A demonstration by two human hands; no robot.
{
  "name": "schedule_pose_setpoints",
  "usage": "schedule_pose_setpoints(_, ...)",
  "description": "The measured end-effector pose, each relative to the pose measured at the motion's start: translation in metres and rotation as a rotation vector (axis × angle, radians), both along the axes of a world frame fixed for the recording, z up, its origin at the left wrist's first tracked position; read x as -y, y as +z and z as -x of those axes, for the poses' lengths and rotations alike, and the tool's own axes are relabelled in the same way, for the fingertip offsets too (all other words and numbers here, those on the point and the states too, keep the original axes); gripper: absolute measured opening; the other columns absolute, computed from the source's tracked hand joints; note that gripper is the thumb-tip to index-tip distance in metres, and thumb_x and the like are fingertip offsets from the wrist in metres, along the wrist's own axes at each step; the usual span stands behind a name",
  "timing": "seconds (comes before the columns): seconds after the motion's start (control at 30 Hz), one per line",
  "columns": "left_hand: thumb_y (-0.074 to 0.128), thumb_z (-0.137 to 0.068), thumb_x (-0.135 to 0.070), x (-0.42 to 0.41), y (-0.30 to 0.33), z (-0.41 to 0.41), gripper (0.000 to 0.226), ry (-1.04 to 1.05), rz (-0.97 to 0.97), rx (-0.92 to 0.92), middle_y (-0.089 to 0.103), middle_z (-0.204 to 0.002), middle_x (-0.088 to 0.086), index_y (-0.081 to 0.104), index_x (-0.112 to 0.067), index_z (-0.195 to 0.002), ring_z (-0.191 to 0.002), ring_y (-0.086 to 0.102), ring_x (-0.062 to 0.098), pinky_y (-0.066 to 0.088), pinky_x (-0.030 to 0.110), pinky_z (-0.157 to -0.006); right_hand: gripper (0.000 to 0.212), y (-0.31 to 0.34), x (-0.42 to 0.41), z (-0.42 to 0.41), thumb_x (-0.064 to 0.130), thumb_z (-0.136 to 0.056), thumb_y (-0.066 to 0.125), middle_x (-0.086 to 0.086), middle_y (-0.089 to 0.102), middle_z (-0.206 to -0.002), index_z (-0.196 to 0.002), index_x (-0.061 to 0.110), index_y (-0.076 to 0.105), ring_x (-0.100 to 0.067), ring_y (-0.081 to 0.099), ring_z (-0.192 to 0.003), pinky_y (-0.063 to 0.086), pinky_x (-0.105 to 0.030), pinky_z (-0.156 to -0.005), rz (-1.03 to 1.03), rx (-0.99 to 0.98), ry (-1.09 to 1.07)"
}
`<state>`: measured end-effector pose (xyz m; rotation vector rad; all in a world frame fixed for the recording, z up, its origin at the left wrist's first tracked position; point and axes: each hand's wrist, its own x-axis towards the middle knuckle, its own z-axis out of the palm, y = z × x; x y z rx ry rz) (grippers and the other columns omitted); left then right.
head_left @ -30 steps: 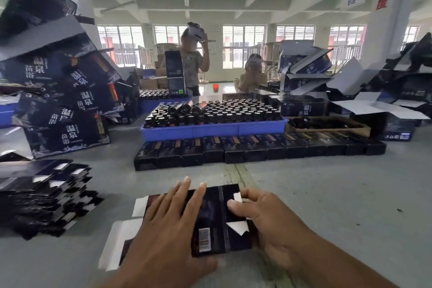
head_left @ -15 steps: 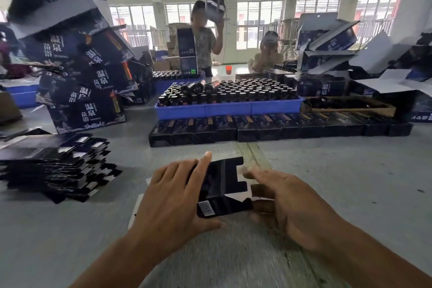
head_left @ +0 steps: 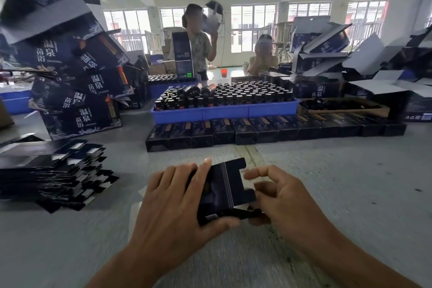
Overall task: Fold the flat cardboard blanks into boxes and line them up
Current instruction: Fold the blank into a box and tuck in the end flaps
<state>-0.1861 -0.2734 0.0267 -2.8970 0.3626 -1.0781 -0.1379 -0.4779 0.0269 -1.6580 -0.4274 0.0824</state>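
A dark blue cardboard blank, partly folded into a box shape, is held just above the grey table in front of me. My left hand grips its left side, fingers over the top and thumb under the near edge. My right hand holds its right end, with fingers curled at the end flaps. A row of finished dark boxes is lined up across the table farther back. A stack of flat blanks lies at the left.
A blue tray full of dark bottles stands behind the row. Large printed cartons are piled at the back left, and opened cartons at the back right. Two people are beyond the table.
The blank lay flat under my hands, and now it is lifted and folded up into a box shape. My left hand has closed around its side. The view has tilted down.
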Motion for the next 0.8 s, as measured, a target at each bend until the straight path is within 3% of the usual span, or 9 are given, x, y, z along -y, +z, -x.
schedule_pose_setpoints(0.17, 0.044, -0.083, -0.083, -0.004, -0.001, 0.002, 0.090, -0.091, 0.042, 0.032, 0.057, -0.125, 0.002, 0.055, -0.010, -0.135, -0.108, 0.055, 0.019, 0.042, 0.036, -0.094, 0.033, 0.005, 0.000, 0.004, 0.032, -0.084, 0.072, 0.007, 0.078, -0.097, -0.111, 0.048, 0.062, -0.014, 0.076, -0.086, 0.059, -0.023, -0.065, 0.001, 0.066, 0.097)
schedule_pose_setpoints(0.27, 0.054, -0.082, -0.077, -0.003, 0.000, 0.002, 0.084, -0.132, 0.051, 0.041, 0.057, -0.131, 0.000, 0.054, -0.012, -0.135, -0.114, 0.056, 0.018, 0.038, 0.033, -0.098, 0.036, 0.005, 0.001, 0.004, 0.019, -0.093, 0.069, 0.008, 0.078, -0.096, -0.115, 0.046, 0.061, -0.012, 0.076, -0.086, 0.058, -0.020, -0.063, -0.008, 0.106, 0.070)
schedule_pose_setpoints(0.4, 0.056, -0.081, -0.066, -0.002, 0.003, 0.003, 0.077, -0.169, 0.062, 0.062, 0.059, -0.134, 0.001, 0.048, -0.017, -0.140, -0.118, 0.058, 0.022, 0.042, 0.036, -0.101, 0.050, 0.007, 0.001, 0.006, 0.010, -0.096, 0.064, 0.015, 0.077, -0.096, -0.108, 0.058, 0.060, -0.008, 0.075, -0.083, 0.057, -0.019, -0.059, 0.022, 0.204, 0.017)
schedule_pose_setpoints(0.53, 0.045, -0.085, -0.064, -0.003, 0.009, 0.006, 0.068, -0.144, -0.079, 0.009, 0.059, -0.133, 0.010, 0.039, -0.034, -0.146, -0.113, 0.063, 0.030, 0.054, 0.044, -0.090, 0.052, 0.007, 0.000, 0.006, 0.014, -0.097, 0.064, 0.017, 0.075, -0.097, -0.111, 0.063, 0.056, -0.007, 0.074, -0.081, 0.056, -0.019, -0.056, 0.076, 0.273, -0.012)
schedule_pose_setpoints(0.8, 0.041, -0.089, -0.058, 0.000, 0.013, 0.008, 0.058, -0.113, -0.117, -0.014, 0.059, -0.131, 0.017, 0.041, -0.037, -0.144, -0.110, 0.064, 0.035, 0.060, 0.048, -0.083, 0.051, 0.008, 0.000, 0.010, 0.022, -0.096, 0.064, 0.029, 0.070, -0.098, -0.119, 0.065, 0.051, 0.001, 0.070, -0.080, 0.054, -0.013, -0.059, 0.161, 0.376, -0.067)
